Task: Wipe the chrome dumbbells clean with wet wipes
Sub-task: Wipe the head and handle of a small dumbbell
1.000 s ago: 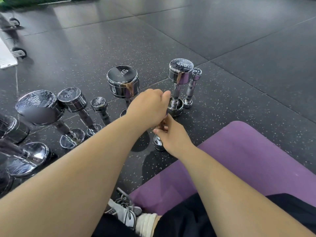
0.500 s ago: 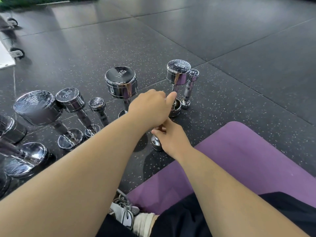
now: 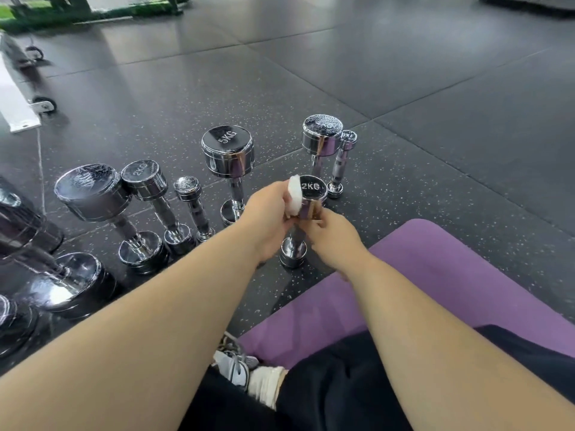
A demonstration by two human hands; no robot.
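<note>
A chrome 2KG dumbbell [image 3: 312, 189] stands upright on the black floor in front of me. My left hand [image 3: 267, 213] presses a folded white wet wipe [image 3: 294, 195] against the left side of its top head. My right hand [image 3: 333, 241] grips the handle just below that head. Its bottom head [image 3: 292, 255] rests on the floor. More chrome dumbbells stand upright nearby: a 5KG dumbbell [image 3: 228, 157], another 2KG dumbbell [image 3: 149, 185], a small dumbbell [image 3: 191, 194], and two dumbbells behind [image 3: 322, 138].
A purple mat [image 3: 435, 275] lies under my legs at the right. Bigger dumbbells [image 3: 90, 194] crowd the left edge. A white wheeled frame [image 3: 18, 98] sits far left. Dark rubber floor tiles [image 3: 404, 73] stretch beyond.
My left hand slid off the top of the dumbbell to its left side, uncovering the 2KG mark and showing the wipe. The right hand has moved up the handle.
</note>
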